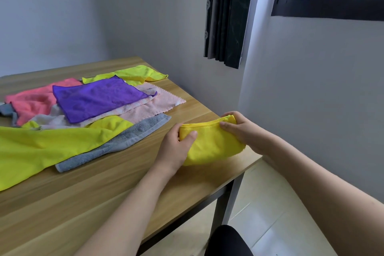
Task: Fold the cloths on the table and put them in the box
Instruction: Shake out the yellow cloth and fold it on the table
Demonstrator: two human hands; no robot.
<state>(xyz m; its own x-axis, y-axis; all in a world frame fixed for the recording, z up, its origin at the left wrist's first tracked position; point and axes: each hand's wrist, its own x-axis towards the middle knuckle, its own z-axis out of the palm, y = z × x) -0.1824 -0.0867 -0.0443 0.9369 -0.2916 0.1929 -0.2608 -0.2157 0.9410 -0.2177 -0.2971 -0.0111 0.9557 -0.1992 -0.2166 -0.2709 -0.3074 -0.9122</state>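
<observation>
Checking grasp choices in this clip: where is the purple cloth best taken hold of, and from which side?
Probably by its near corner, coming from the person's side. The purple cloth lies flat and unfolded on top of the pile, and that corner juts toward the table's front, so a pinch there should lift it alone.

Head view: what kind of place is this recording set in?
Probably a small room in a home or office: a wooden table in a plain-walled corner, a dark-framed window with a curtain, and loose cloths spread out.
</observation>
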